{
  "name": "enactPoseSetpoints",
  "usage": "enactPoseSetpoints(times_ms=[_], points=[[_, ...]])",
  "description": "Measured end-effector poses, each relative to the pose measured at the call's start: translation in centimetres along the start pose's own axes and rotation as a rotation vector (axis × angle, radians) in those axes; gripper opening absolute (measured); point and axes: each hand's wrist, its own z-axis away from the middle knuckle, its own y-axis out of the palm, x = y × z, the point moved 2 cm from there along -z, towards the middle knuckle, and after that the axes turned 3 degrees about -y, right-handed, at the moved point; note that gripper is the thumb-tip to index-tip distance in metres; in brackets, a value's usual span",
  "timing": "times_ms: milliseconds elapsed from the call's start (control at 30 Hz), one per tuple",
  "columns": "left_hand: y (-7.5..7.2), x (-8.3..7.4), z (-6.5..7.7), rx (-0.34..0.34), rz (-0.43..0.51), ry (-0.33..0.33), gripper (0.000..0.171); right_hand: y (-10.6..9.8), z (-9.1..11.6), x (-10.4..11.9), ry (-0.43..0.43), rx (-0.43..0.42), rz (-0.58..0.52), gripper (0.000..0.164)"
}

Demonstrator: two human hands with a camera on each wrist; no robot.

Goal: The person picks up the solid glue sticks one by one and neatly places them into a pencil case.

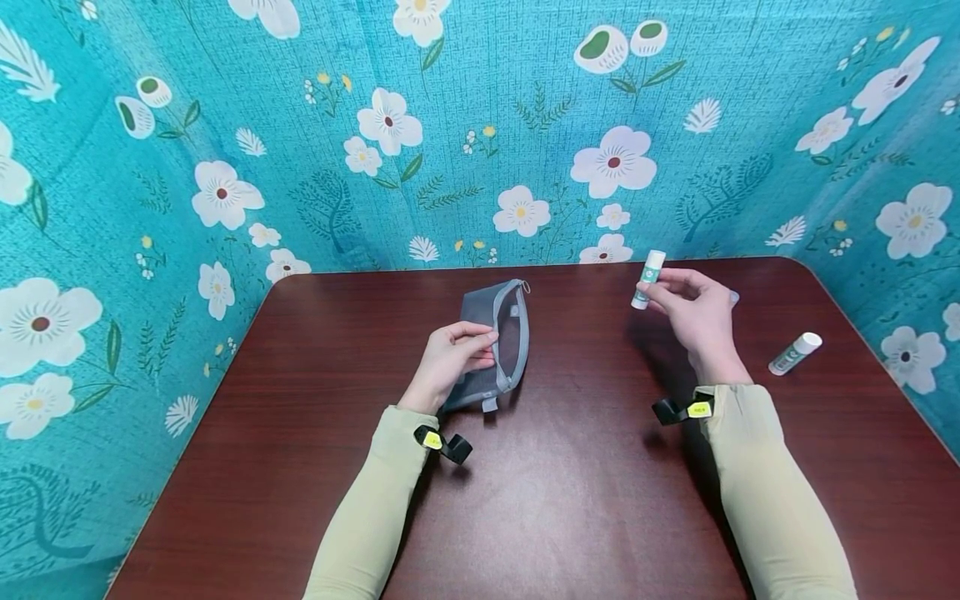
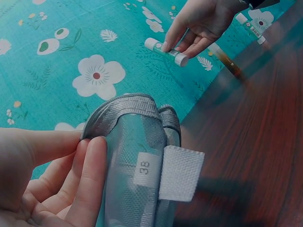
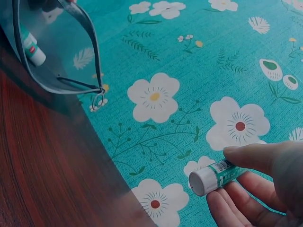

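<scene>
My left hand (image 1: 453, 354) pinches the rim of a grey mesh zipper pouch (image 1: 480, 302) between thumb and fingers. The pouch's zipped mouth gapes toward the right, and a pale tag (image 2: 182, 172) sticks out at its near end. Through the opening, the right wrist view shows a green-and-white glue stick (image 3: 34, 51) inside. My right hand (image 1: 697, 312) grips a second glue stick (image 1: 648, 279) above the far right of the table, tilted, with its white cap up. One more glue stick (image 1: 795, 354) lies on the table to the right of that hand.
The dark red-brown table (image 1: 585, 517) has a glossy top. A blue floral cloth (image 1: 465, 117) hangs behind it and along both sides. A small pale object (image 1: 734, 297) shows partly behind my right hand. Each wrist wears a black camera mount.
</scene>
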Motion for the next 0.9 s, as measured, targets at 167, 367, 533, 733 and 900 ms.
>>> enactPoseSetpoints(times_ms=[167, 367, 533, 733, 900], points=[[0.0, 0.1, 0.0, 0.000, -0.001, 0.000, 0.021, 0.1, 0.1, 0.3, -0.005, 0.013, -0.006, 0.052], [0.0, 0.1, 0.0, 0.001, -0.003, -0.004, 0.022, 0.3, 0.4, 0.8, -0.021, 0.020, -0.004, 0.052], [0.0, 0.0, 0.0, -0.002, -0.005, -0.002, 0.020, 0.5, 0.7, 1.2, -0.032, 0.035, -0.020, 0.051], [0.0, 0.0, 0.0, 0.002, -0.005, 0.001, 0.018, 0.9, 1.0, 1.7, -0.052, 0.040, -0.022, 0.048], [0.1, 0.0, 0.0, 0.002, -0.005, 0.000, 0.019, 1.4, 1.3, 2.2, -0.075, 0.047, -0.030, 0.047]])
